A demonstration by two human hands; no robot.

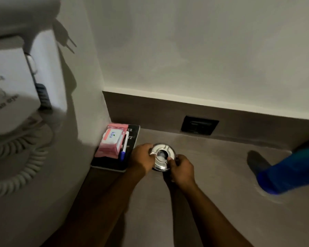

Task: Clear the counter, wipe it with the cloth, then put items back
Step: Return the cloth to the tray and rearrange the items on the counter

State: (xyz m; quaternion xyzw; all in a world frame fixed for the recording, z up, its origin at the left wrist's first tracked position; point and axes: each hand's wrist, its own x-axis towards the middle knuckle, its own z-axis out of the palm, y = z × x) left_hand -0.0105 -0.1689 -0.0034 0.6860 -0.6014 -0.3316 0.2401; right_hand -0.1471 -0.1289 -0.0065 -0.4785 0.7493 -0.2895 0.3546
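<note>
Both bare forearms reach in from the near edge toward the middle of the grey counter (212,202), where the hands meet on a round shiny metal ashtray (161,155). The left hand (142,158) curls over the dish's left rim, fingers closed against it. The right hand (181,169) pinches the right rim between thumb and fingertips, wrist bent slightly inward. Gripping from opposite sides keeps the shallow dish level, which is likely the point if anything pale sits in its centre well. Whether its base touches the counter or hovers just above cannot be told.

Just left of the ashtray, tucked into the far-left corner against the wall, lies a black folder (130,139) with a pink wipes pack (111,141) and a pen (124,147) on top, a tidy stack that keeps the open surface free. At the right edge, well apart from the hands, a blue cloth (291,172) rests on the counter, blurred. A black socket plate (199,125) sits in the far upstand. On the near left wall hangs a white hair dryer (11,86) with its coiled cord (18,161) below.

With the stack already squared away, my guess is items are going back.
</note>
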